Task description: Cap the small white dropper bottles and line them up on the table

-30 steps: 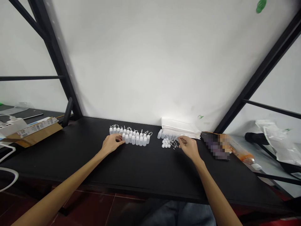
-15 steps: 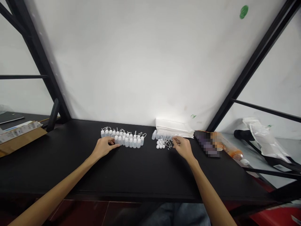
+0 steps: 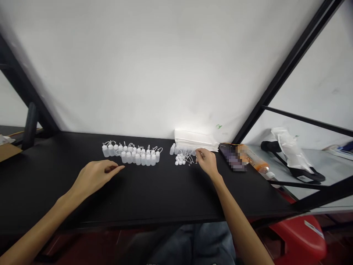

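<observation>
White caps (image 3: 180, 162) lie clustered just left of the right hand (image 3: 207, 161); its fingers are narrowed, and whether they grip anything cannot be told. Step in hand, probably: cap pickup. The next move likely calls for a light, precise pinch. The left hand (image 3: 92, 177), well left of the caps, is knuckles-up, its fingers loosely curled and apparently empty. Capped bottles (image 3: 143, 159) stand left of the caps.

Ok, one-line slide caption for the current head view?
Left hand in front of standing white-topped bottles, right hand beside small white caps, on a black tabletop.
</observation>
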Demonstrator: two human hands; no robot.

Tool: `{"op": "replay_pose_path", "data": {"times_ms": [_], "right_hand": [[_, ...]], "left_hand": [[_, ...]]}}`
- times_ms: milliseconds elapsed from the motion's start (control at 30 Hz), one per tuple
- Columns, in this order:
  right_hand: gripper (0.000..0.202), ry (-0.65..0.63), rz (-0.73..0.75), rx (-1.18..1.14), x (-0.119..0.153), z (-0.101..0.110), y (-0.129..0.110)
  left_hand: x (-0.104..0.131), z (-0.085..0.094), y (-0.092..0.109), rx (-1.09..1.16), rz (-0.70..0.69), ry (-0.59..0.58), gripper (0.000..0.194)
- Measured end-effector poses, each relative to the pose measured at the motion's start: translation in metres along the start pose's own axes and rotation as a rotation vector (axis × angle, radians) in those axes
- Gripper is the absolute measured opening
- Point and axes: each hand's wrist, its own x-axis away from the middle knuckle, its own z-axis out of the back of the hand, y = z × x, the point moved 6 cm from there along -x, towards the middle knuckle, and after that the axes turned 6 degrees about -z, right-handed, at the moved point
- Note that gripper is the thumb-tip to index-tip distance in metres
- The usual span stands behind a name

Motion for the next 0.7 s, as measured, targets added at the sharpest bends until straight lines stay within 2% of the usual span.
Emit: {"op": "replay_pose_path", "data": {"times_ms": [33,100,133,233,367,433,500,600,700], "right_hand": [[0.022,0.02,-0.001,0.002,0.0,0.001,0.0],[0.022,0.078,0.01,0.008,-0.001,0.006,-0.001],[0.021,0.116,0.018,0.014,-0.002,0.009,-0.001],[0.022,0.246,0.016,0.05,-0.004,0.022,0.005],[0.026,0.369,-0.105,0.148,-0.007,0.039,0.032],[0.029,0.371,-0.183,0.202,-0.009,0.043,0.048],[0.033,0.321,-0.249,0.208,-0.01,0.042,0.063],[0.04,0.211,-0.287,0.154,-0.012,0.034,0.075],[0.038,0.106,-0.238,0.132,-0.012,0.023,0.071]], "left_hand": [[0.0,0.001,0.014,-0.051,-0.06,0.006,0.039],[-0.004,-0.007,0.054,-0.039,-0.297,-0.023,0.045],[-0.006,-0.016,0.075,0.004,-0.423,-0.073,0.047],[-0.017,-0.046,0.128,0.077,-0.676,-0.087,0.045],[-0.029,-0.095,0.175,0.051,-0.888,-0.153,0.051],[-0.031,-0.11,0.185,0.038,-0.913,-0.169,0.05],[-0.029,-0.114,0.187,0.055,-0.911,-0.17,0.05],[-0.025,-0.106,0.182,0.124,-0.859,-0.146,0.051],[-0.021,-0.1,0.178,0.165,-0.824,-0.152,0.052]]}}
